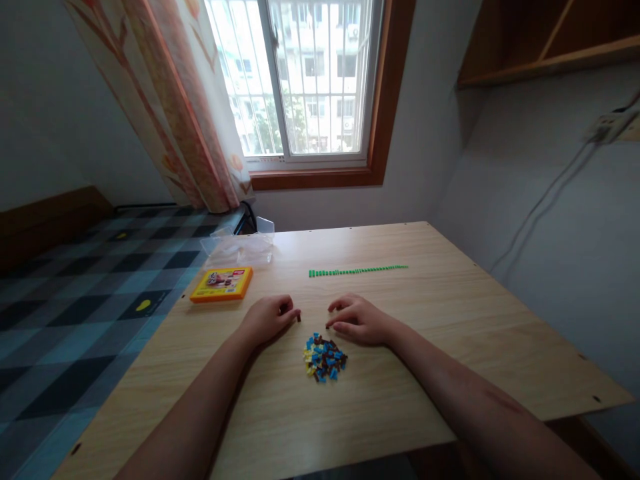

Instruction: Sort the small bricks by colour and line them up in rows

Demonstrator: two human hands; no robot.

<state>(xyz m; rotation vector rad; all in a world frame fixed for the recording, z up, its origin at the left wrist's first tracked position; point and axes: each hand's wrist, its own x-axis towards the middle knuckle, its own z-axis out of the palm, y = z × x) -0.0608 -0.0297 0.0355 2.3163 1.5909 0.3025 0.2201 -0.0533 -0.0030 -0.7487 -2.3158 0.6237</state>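
Observation:
On the wooden table, a small pile of tiny building bricks [326, 359] in blue, brown and pale yellow lies just in front of my hands. My left hand [270, 319] rests on its side with curled fingers, and a small brown brick [299, 318] is at its fingertips. Across a short gap lies my right hand [361, 321], its fingers apart. Another tiny dark brown brick [328, 327] sits at the tip of its thumb; whether they touch is too small to tell. Farther back, small green bricks [345, 272] form a long row running left to right.
At the table's left edge lies a flat orange-yellow box [221, 285] with a printed picture. Behind it stands a clear plastic container [240, 248]. A bed [100, 267] with a checked cover adjoins the left side. The bare table top [450, 320] extends right toward the wall.

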